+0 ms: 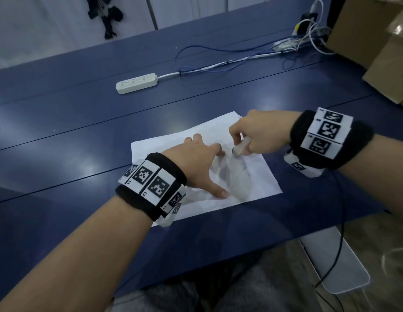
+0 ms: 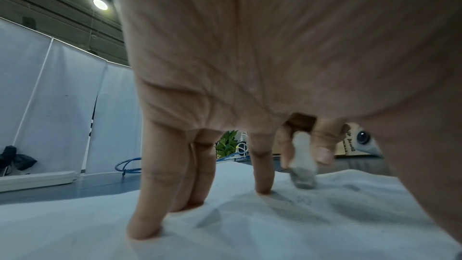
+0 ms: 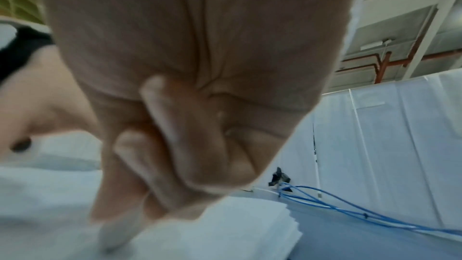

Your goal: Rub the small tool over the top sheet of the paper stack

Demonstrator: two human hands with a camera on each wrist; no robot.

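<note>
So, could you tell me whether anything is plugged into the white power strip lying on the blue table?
No, the white power strip shows only bare sockets in the head view, with nothing plugged into them.

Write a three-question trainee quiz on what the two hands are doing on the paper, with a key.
1. True or false: the left hand grips the eraser.
2. Which thing does the right hand pinch? A) the power strip B) the eraser C) the blue cable
3. Fill in: the left hand's fingers press straight down on the ____.

Key
1. False: the left hand lies spread on the sheets and holds nothing.
2. B: the right hand pinches the eraser, whose grey tip meets the top sheet.
3. paper stack, which lies on the blue table.
</note>
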